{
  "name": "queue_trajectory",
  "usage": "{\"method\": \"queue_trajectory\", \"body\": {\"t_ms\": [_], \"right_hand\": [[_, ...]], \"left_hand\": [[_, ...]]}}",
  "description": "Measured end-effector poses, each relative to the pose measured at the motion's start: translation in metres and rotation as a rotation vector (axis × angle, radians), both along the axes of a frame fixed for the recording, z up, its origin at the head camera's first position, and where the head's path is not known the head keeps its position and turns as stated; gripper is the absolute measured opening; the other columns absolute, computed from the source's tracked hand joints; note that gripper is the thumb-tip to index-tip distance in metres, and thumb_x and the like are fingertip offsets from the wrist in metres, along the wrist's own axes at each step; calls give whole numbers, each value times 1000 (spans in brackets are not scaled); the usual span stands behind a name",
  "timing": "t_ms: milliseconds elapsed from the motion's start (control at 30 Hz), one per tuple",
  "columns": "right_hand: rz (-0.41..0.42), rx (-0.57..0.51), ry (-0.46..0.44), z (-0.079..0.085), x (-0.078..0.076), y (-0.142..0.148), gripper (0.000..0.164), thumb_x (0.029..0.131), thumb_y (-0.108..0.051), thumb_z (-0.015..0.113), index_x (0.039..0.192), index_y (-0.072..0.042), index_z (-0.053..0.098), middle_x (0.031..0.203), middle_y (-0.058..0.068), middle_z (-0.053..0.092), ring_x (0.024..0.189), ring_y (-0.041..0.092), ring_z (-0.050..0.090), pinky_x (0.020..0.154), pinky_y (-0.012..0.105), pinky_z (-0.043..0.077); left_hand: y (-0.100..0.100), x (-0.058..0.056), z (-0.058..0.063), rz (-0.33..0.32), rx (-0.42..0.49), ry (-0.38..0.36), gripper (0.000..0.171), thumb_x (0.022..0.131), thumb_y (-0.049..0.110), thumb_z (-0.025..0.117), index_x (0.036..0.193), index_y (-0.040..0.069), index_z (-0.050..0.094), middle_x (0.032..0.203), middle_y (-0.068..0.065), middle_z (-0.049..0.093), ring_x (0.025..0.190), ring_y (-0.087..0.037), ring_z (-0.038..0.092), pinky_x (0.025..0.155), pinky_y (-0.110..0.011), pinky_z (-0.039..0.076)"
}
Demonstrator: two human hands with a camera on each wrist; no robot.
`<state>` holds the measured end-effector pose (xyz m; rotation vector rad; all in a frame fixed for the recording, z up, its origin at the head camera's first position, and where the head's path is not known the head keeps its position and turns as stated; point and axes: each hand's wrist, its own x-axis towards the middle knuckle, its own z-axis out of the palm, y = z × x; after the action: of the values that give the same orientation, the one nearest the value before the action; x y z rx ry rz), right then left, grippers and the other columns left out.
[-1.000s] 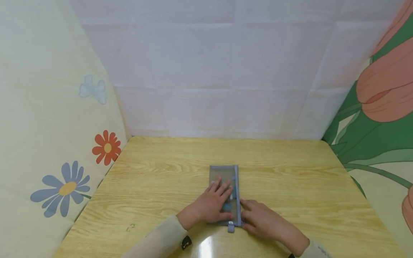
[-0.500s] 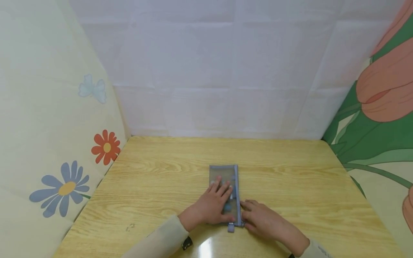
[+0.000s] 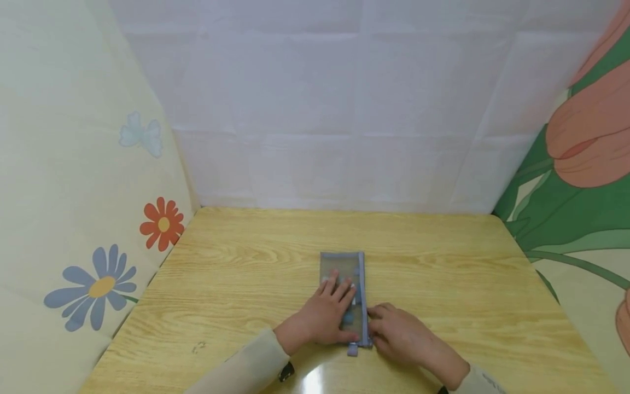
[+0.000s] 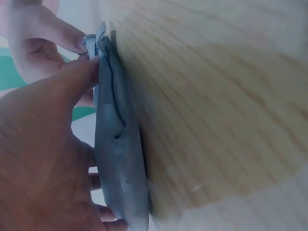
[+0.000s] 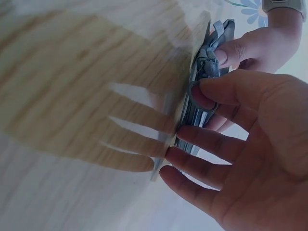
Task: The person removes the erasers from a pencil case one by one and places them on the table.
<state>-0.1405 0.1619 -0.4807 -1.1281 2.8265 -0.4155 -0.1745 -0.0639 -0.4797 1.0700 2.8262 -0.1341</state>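
Observation:
A flat, see-through zip pouch [image 3: 339, 261] with blue-grey edging lies lengthwise on the table. My left hand [image 3: 327, 312] rests on top of it with fingers spread, the thumb near the close corner. Blue and white contents [image 3: 349, 317] show faintly through the pouch; their kind is hidden. At the pouch's right side is my right hand [image 3: 401, 334]. In the right wrist view its thumb and index finger pinch the ring-shaped zipper pull [image 5: 192, 98], while the other fingers stretch along the table beside the pouch. A small fabric tab [image 3: 353, 350] sticks out at the near end.
The wood-grain table [image 3: 246, 262] is glossy and reflects the fingers in the right wrist view. A white cloth [image 3: 320, 109] hangs behind it. Flower-printed sheets stand at the left [image 3: 74, 180] and right [image 3: 581, 219].
My left thumb has shifted slightly right, toward the zipper edge. The right hand and the pouch stay in nearly the same place.

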Motion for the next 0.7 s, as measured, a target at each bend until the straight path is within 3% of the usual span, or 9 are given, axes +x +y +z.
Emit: {"method": "queue_trajectory", "body": {"t_ms": [700], "right_hand": [[-25, 34, 1, 0, -10, -3, 7, 84, -19, 72, 86, -24, 76, 125, 11, 68, 111, 28, 62, 92, 46, 55]], "left_hand": [[2, 0, -2, 2, -48, 13, 104, 87, 82, 41, 161, 12, 26, 168, -10, 22, 153, -44, 12, 121, -50, 25]]}}
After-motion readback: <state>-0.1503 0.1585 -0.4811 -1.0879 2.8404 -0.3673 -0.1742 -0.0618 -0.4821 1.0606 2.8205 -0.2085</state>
